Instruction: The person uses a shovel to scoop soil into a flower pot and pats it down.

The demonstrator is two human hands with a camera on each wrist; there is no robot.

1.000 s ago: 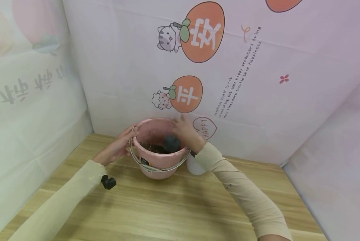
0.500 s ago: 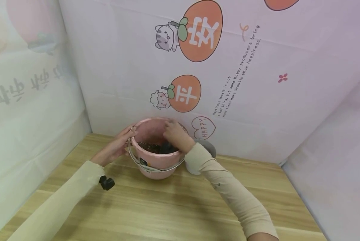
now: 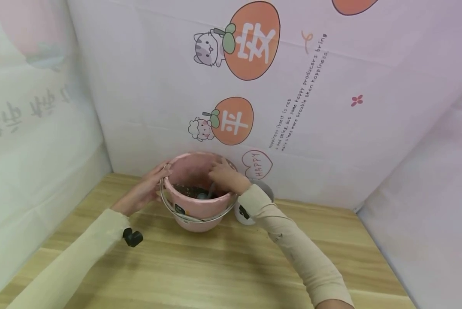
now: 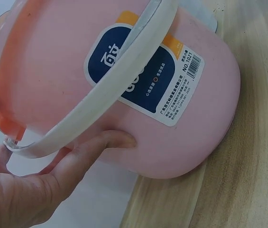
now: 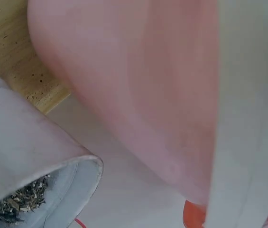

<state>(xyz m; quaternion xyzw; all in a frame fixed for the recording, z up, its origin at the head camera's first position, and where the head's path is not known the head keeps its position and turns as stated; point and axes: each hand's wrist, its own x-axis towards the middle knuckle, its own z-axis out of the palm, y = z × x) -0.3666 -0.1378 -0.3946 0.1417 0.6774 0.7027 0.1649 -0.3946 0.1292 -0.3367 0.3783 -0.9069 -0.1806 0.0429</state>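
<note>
A pink bucket (image 3: 194, 210) with a label and a pale carrying handle stands on the table, dark soil (image 3: 190, 192) in its bottom. At its left rim my left hand (image 3: 155, 180) holds it. In the left wrist view the thumb of the left hand (image 4: 43, 190) presses the bucket's outer wall (image 4: 181, 147), below the carrying handle (image 4: 91, 107). Inside the bucket's right side, my right hand (image 3: 228, 176) grips a small grey-blue shovel (image 3: 211, 190), whose lower end is at the soil. The right wrist view shows only the bucket's outside (image 5: 124, 71), so that hand is hidden there.
A white pot (image 3: 245, 216) stands right of the bucket, partly behind the right forearm. Dark soil mix (image 5: 22, 202) lies inside it. Crumbs are scattered on the wooden table (image 3: 215, 266). Printed white cloth walls (image 3: 312, 128) stand close behind and at both sides.
My right hand has moved left and lower into the bucket, and the shovel's rounded blade has gone down towards the soil. My left hand stays at the rim. The view has shifted slightly.
</note>
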